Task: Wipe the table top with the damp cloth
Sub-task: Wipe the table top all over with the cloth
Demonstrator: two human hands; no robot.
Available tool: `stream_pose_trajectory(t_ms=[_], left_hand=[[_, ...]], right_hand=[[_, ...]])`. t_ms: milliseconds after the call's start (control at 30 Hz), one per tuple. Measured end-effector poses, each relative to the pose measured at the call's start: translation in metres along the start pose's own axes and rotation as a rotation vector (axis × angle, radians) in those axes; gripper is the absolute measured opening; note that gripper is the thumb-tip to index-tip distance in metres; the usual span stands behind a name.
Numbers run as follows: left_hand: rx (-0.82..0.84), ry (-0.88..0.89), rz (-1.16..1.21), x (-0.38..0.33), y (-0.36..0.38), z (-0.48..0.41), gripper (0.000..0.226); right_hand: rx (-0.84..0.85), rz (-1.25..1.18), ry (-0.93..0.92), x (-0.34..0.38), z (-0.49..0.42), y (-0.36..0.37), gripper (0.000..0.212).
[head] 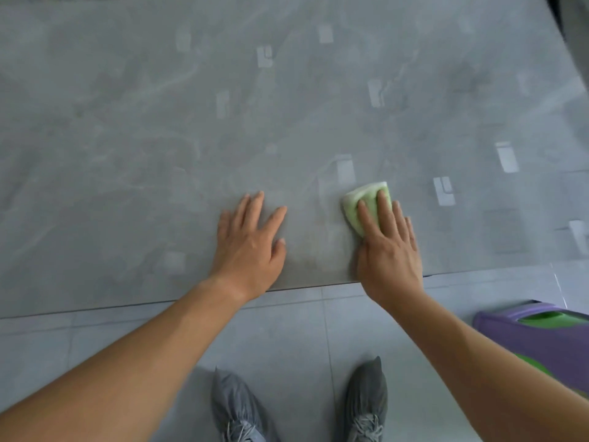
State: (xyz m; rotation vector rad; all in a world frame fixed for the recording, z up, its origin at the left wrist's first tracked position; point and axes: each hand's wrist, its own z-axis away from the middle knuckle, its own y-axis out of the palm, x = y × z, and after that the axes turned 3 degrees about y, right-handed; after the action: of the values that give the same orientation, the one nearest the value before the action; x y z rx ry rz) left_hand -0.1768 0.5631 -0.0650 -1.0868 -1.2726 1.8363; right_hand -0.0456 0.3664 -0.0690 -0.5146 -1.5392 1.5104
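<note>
A grey marbled table top (159,138) fills most of the view, its front edge running just under my wrists. A folded light green cloth (366,199) lies on it right of centre, near the front edge. My right hand (387,247) presses flat on the cloth, fingers stretched over it and covering its near part. My left hand (250,244) rests flat on the bare table top to the left of the cloth, fingers spread, holding nothing.
A purple and green plastic bin (538,339) stands on the tiled floor at the lower right, beside my right forearm. My two grey shoes (366,406) are on the floor below the table's front edge. Light reflections dot the glossy surface.
</note>
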Motion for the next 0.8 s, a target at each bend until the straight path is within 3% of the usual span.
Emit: stream_pose_trajectory(t_ms=[200,333,400,567,800], left_hand=[[0.031,-0.064,-0.050,-0.015,0.007,-0.003,0.062],[0.018,-0.081,-0.095,-0.017,0.007,-0.004,0.064],[0.012,-0.102,-0.110,-0.018,0.007,-0.006,0.067],[0.034,-0.154,-0.126,-0.022,-0.005,-0.010,0.072],[-0.031,-0.184,-0.102,0.007,-0.044,-0.044,0.069]], right_hand=[[0.065,0.060,-0.243,-0.046,0.023,-0.009,0.064],[0.004,0.000,0.078,-0.074,-0.012,-0.026,0.071],[0.004,0.002,0.109,-0.067,-0.012,-0.025,0.072],[0.053,0.041,-0.293,-0.048,-0.001,-0.014,0.074],[0.059,0.049,-0.328,0.011,-0.064,-0.002,0.075]])
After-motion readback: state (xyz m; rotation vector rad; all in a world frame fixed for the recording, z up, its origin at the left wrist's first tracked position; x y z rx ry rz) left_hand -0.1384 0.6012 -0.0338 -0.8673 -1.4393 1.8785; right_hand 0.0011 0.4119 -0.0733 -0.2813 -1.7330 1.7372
